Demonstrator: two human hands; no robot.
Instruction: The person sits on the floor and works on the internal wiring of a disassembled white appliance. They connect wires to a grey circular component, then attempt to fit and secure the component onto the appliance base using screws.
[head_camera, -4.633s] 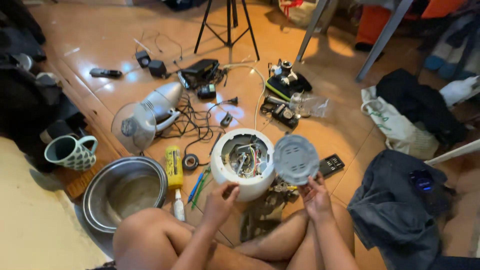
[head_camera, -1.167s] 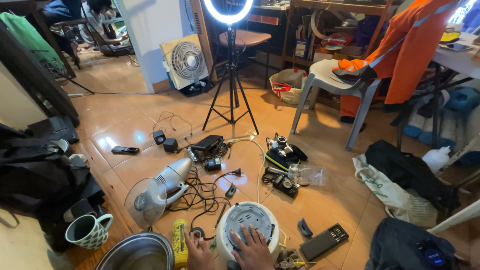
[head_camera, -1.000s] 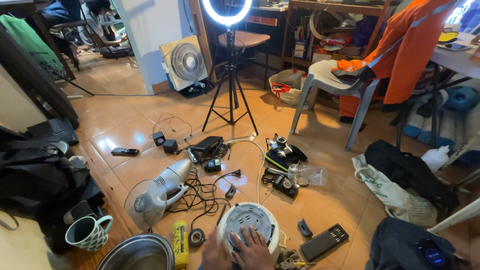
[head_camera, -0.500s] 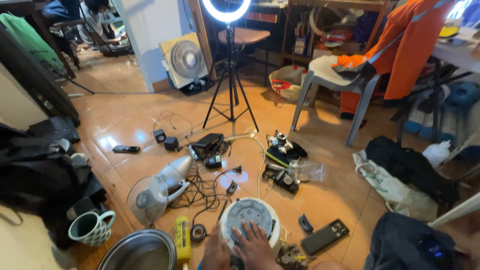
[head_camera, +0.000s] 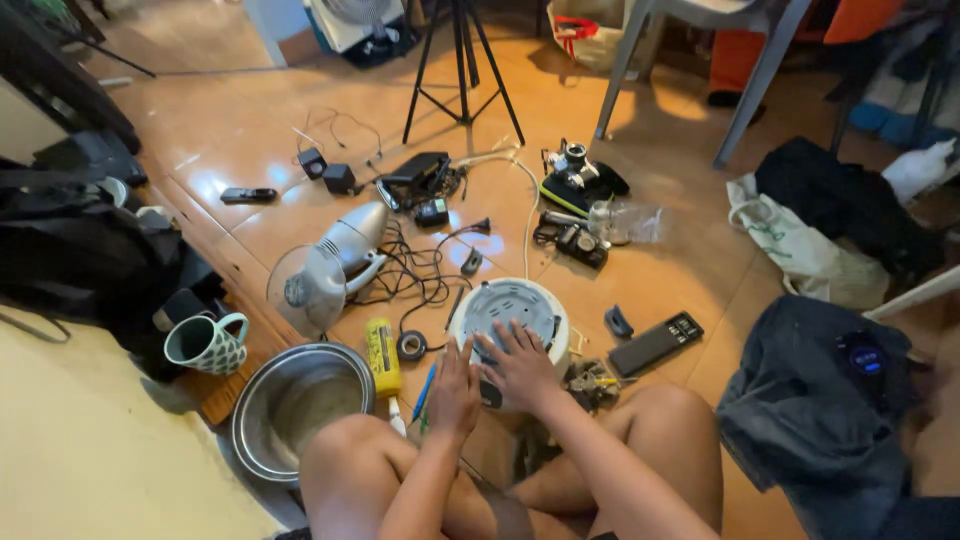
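Tiled floor (head_camera: 700, 100), orange-brown, cluttered with parts; person sits on it, bare knees up, looking down. Round white appliance housing (head_camera: 510, 312) sits upside down between the knees, grey vented base plate facing up. Left hand (head_camera: 455, 388) rests against the housing's near left edge, fingers extended, gripping nothing. Right hand (head_camera: 520, 362) lies flat on the base plate, fingers spread, pressing not grasping. Just left of the housing: black tape roll (head_camera: 411, 345), yellow tube (head_camera: 381, 355), blue pen (head_camera: 424, 391). Steel bowl (head_camera: 300, 405) by the left knee, patterned mug (head_camera: 208, 342) beyond it. Small desk fan (head_camera: 325, 270) lies tipped over, black cables (head_camera: 415, 270) tangled beside it. Right of the housing: black remote-shaped part (head_camera: 655, 343), dark jeans (head_camera: 810, 400) in a heap. Farther back: tripod legs (head_camera: 460, 60), grey chair legs (head_camera: 690, 60).
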